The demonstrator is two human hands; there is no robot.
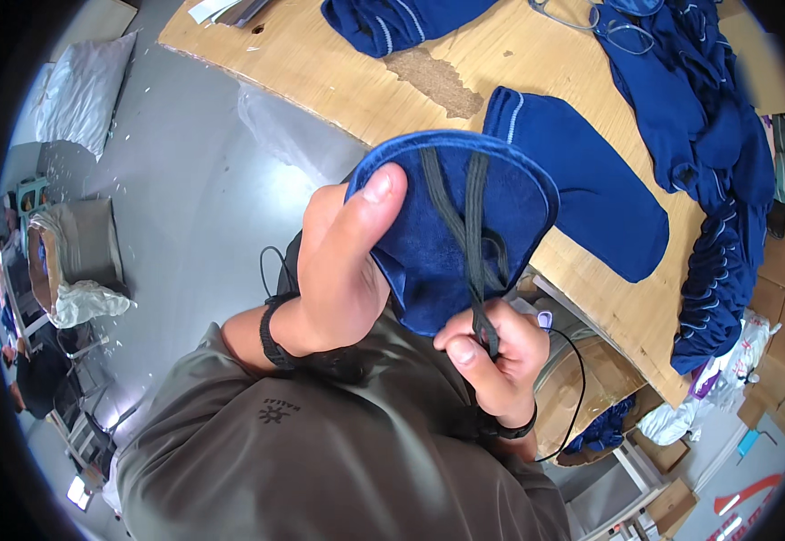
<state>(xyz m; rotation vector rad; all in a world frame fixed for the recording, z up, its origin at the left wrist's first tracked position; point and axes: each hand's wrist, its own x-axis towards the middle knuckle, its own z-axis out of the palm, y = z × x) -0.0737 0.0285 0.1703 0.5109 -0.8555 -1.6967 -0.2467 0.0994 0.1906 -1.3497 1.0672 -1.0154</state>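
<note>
Floor [185, 207]: I see smooth grey concrete, littered.
Table [338, 81]: pale wood board, rough worn patch.
Clothes [708, 135]: blue knit heap, right side.
Cloth piece [438, 243]: blue, rounded, soft, held above table edge.
Left hand [343, 270]: fingers clamp its rim, thumb on top.
Right hand [492, 347]: fist closed around dark strap [475, 225].

Navy-blue fabric sock [451, 234] on the form carried dark grey elastic straps [472, 225]; flat navy sock [582, 180] at 2 o'clock showed pale cuff stripes on tan wooden table [338, 72].
</note>
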